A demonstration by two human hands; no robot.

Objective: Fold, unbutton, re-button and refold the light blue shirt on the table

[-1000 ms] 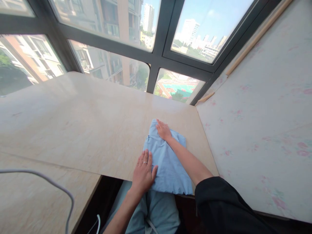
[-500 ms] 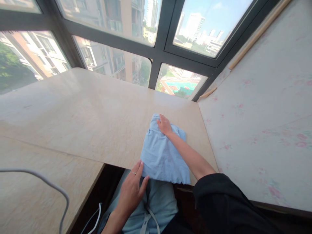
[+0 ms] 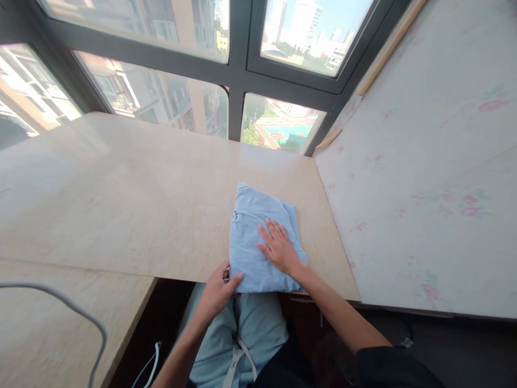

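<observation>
Cloth (image 3: 252,250) lies between wall (image 3: 424,161) and cable (image 3: 104,337) (left grip (image 3: 218,291) pinches its corner; right grip (image 3: 279,250) spread flat).

A folded, lightly wrinkled light-blue cloth (image 3: 248,245) lies at the tabletop (image 3: 161,205) edge.

Some fingertips of your left hand (image 3: 217,292) are hidden at the edge of the blue cloth (image 3: 258,206), so you cannot tell their grip. Your right hand (image 3: 280,249) covers fabric beneath it; left of your left hand, the frame cuts off a grey cable (image 3: 64,298).
</observation>
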